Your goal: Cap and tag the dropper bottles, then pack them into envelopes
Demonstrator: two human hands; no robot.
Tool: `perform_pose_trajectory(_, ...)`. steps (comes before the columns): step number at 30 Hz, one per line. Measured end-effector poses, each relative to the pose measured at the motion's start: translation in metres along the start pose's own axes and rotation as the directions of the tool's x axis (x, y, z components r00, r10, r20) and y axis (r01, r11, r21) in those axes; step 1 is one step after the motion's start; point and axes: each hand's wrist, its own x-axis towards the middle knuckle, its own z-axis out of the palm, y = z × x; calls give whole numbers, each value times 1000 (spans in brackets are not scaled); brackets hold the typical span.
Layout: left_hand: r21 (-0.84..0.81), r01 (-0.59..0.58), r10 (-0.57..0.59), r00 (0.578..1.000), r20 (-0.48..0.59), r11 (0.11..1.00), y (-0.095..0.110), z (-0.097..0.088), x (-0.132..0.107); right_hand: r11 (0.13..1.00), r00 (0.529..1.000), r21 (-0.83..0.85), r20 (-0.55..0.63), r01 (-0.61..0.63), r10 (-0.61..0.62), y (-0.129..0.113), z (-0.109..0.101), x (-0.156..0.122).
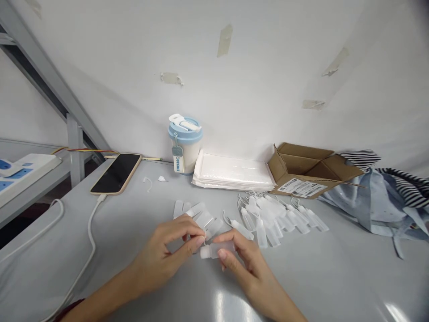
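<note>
My right hand (246,259) is closed around a small translucent squeeze bottle (219,250), which lies sideways with its white top pointing left. My left hand (174,248) pinches a thin white strap at the bottle's top; the fingertips mostly hide it. Behind my hands, several similar bottles (205,220) lie on the grey table (140,277), some partly hidden by my left fingers. To the right, a pile of capped bottles (275,219) has thin curved straps sticking out.
A phone (117,173) with a white charging cable (91,237) lies at left. Toward the wall stand a blue-lidded cup (186,143), stacked white padded envelopes (234,170) and an open cardboard box (301,172). Blue fabric (368,201) lies at right, a power strip (27,172) far left.
</note>
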Motion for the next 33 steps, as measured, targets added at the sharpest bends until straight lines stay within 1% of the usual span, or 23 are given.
perform_pose_trajectory(2,-2,8,-8,1000,-23,1000,0,-2,0,1000,997,24,-71,15,-14,-1,-2,1)
perform_pose_trajectory(4,-4,15,-15,1000,-25,1000,0,-3,1,995,988,82,-152,54,-41,-1,-5,2)
perform_pose_trajectory(6,-8,25,-25,1000,-7,1000,0,-3,1,987,981,138,-186,85,-58,-2,-7,4)
perform_pose_trajectory(9,-14,37,-37,999,12,999,1,-3,1,980,982,174,-179,97,-65,-1,-7,6)
perform_pose_trajectory(15,-35,58,-57,998,18,998,1,-3,0,979,981,181,-182,97,-63,0,-7,6)
perform_pose_trajectory(20,-46,49,-48,999,15,998,1,-3,-1,977,982,188,-180,97,-62,-1,-8,6)
perform_pose_trajectory(26,-39,68,-67,997,26,997,1,-3,-1,969,985,233,-165,83,-44,-1,-8,7)
perform_pose_trajectory(33,-54,53,-52,999,16,997,1,-3,-1,966,988,245,-148,78,-42,-4,-9,7)
